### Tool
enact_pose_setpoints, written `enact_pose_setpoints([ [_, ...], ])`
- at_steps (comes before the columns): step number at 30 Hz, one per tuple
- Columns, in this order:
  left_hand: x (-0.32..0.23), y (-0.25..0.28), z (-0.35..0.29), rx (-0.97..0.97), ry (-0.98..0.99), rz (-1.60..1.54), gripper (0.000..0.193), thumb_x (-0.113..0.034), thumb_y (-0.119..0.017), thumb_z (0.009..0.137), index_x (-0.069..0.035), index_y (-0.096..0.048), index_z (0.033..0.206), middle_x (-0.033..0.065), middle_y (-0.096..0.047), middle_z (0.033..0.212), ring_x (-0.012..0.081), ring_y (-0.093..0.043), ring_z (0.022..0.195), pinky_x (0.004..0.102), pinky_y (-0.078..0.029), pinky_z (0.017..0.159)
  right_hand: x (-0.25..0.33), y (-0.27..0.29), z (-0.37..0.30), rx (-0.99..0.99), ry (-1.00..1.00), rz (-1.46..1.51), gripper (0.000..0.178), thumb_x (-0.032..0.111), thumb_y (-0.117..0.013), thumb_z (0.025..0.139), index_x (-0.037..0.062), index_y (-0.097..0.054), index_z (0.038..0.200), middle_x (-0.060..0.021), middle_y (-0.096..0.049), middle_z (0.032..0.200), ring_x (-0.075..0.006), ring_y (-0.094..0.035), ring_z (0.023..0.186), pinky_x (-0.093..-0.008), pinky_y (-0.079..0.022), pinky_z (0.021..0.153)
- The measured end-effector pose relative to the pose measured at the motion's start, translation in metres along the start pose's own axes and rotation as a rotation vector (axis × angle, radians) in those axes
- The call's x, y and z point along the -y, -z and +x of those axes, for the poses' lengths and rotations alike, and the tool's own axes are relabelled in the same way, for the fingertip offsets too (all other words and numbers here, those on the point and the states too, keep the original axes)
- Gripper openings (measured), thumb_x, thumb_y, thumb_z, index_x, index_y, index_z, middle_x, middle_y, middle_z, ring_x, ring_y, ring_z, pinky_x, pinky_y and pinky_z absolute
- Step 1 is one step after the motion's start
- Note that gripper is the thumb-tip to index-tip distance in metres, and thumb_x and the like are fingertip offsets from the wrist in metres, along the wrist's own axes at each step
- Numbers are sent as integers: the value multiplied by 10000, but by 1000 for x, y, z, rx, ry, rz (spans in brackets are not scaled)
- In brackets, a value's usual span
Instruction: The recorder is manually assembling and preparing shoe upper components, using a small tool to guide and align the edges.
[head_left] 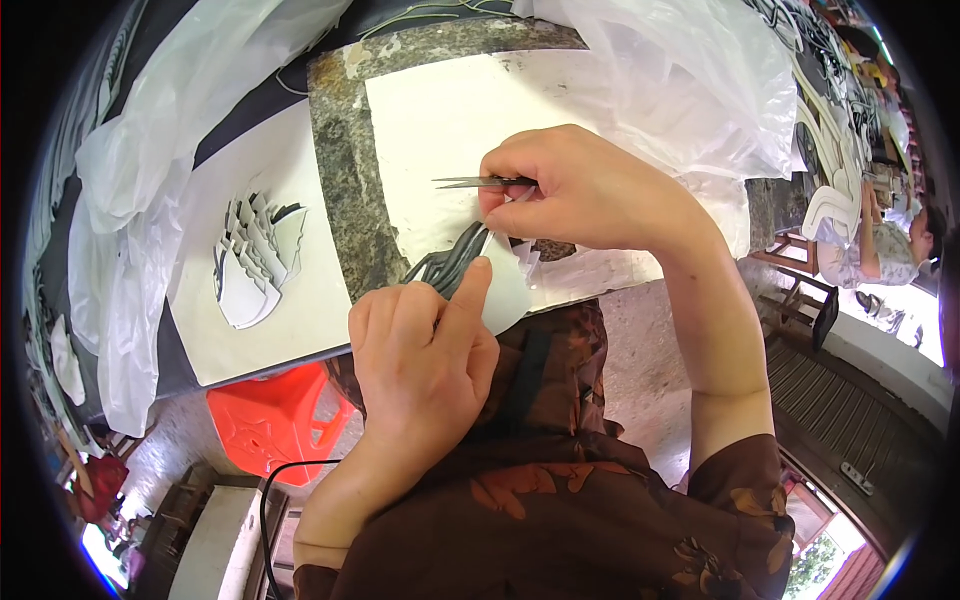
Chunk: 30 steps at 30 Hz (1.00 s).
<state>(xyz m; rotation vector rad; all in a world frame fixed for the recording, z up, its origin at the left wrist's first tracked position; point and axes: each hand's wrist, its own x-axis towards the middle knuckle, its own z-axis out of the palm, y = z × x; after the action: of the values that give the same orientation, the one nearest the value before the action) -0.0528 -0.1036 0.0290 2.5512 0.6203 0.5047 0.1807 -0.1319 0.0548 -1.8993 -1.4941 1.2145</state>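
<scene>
"What is the right hand (570,190) holding?"

"A slim pointed metal tool (465,182), clasped in the curled fingers with its tips sticking out to the left. The thumb and forefinger come together at the upper end of the dark strips (462,252); whether they pinch them, one cannot tell, since the fist covers that spot."

"And the left hand (415,355)?"

"Its forefinger is stretched out onto the dark strips, the other fingers bent. It hides their lower end, so any grip underneath cannot be told."

"Where do the strips lie, then?"

"Between the two hands, at the near edge of the work table, with a white piece (508,295) just beside them. Beyond spreads a pale sheet (430,110) on a mottled dark surface (350,170)."

"Anything in the way?"

"A clear plastic sheet (690,85) covers the far right corner of the pale sheet. Another plastic sheet (140,190) drapes down the left side (rather crumpled, that one). Between it and the mottled surface, a cluster of white cut pieces (255,265) with dark edges sits on a cream board (290,165)."

"Below?"

"A red plastic stool (265,415), partly under the table edge. Far right, another person (880,245) in a patterned top."
</scene>
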Motion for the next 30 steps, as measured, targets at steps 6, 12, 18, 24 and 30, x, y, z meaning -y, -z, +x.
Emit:
enact_pose_setpoints([
  [6, -1, 0, 4, 5, 20, -22, 512, 29, -717, 721, -107, -747, 1214, 43, -412, 785, 241, -462, 729, 380, -374, 697, -1, 1, 3, 42, -62, -24, 208, 190, -640, 799, -6, -690, 851, -163, -688, 775, -308, -657, 712, -405, -525, 695],
  [12, -1, 0, 5, 26, 32, -7, 526, 32, -720, 714, -111, -746, 1219, 46, -414, 787, 246, -460, 734, 381, -375, 696, -1, 2, 2, 59, -126, 30, 218, 199, -643, 794, -9, -689, 843, -166, -689, 749, -304, -652, 691, -398, -526, 689],
  [18, -1, -1, 3, 31, 34, -24, 539, 31, -721, 718, -113, -744, 1237, 50, -424, 789, 244, -467, 738, 382, -381, 692, -10, -2, -1, 54, -161, 81, 192, 196, -670, 803, 5, -649, 816, -74, -590, 689, -187, -532, 636, -333, -461, 617],
  [24, -1, -1, 2, 32, 45, -15, 556, 42, -730, 710, -121, -748, 1242, 52, -425, 794, 246, -470, 739, 380, -387, 684, -15, -6, 0, 58, -194, 144, 155, 170, -679, 825, 30, -617, 802, 26, -503, 662, -80, -437, 624, -272, -397, 566],
  [30, -3, -4, 2, -2, 37, -26, 554, 46, -737, 709, -114, -750, 1240, 59, -421, 807, 250, -471, 741, 379, -405, 675, -26, -18, -5, 49, -173, 210, 125, 153, -667, 828, 38, -617, 822, 32, -493, 670, -76, -436, 632, -265, -399, 581],
])
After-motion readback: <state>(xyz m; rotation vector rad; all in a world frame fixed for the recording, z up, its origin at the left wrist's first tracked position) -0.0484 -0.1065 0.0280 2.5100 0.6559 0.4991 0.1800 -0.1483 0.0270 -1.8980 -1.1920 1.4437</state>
